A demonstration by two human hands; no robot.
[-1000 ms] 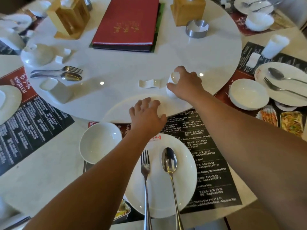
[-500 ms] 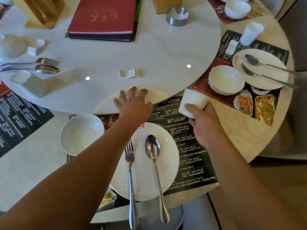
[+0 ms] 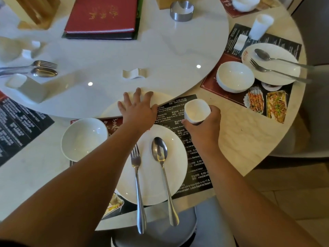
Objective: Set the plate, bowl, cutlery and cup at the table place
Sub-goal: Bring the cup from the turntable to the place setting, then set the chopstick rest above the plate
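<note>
My fork and spoon lie side by side on the plate, fork on the left. The bowl sits left of the plate. Behind the plate, my left hand lies on the turntable edge. My right hand, beside it, holds the cup.

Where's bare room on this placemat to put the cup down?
Free: the placemat strip right of the plate, under the right hand holding the cup; bare marble beyond it. Crowded: bowl left, fork and spoon on the plate.

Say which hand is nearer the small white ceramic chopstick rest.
Left. The left hand lies flat just short of the chopstick rest; the right hand grips a white cup farther right.
</note>
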